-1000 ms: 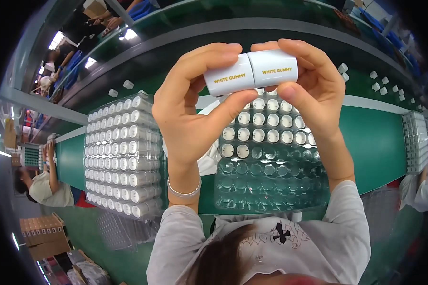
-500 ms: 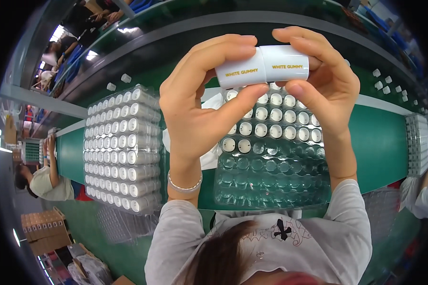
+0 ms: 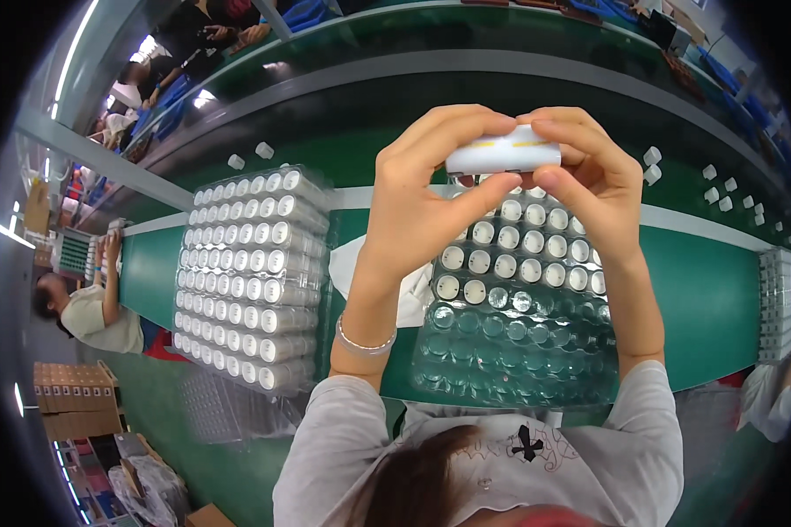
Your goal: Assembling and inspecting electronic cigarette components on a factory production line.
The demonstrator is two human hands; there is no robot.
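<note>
Two small white cylindrical containers with gold lettering are held level, end to end, above the far part of a clear plastic tray [image 3: 514, 364]. My left hand [image 3: 422, 189] is closed around the left container [image 3: 483, 161], thumb below and fingers above. My right hand [image 3: 602, 180] grips the right container [image 3: 545, 156] the same way. Their lettering faces mostly upward, and the fingertips cover part of the join. Below, the tray's far rows hold white cylinders [image 3: 505, 266] standing on end, partly hidden by my hands; its near pockets hold none.
Stacked clear trays [image 3: 321, 272] full of white cylinders stand at the left. A white cloth or sheet [image 3: 347, 263] lies between stack and tray. Loose white containers [image 3: 725, 204] lie on the far green belt. Another tray stack [image 3: 775, 303] stands far right; a co-worker [image 3: 97, 312] is at the left.
Both hands have come lower and nearer with the two containers. The containers have rolled, so their lettering has turned from facing me to the upper side. The whole view has shifted slightly.
</note>
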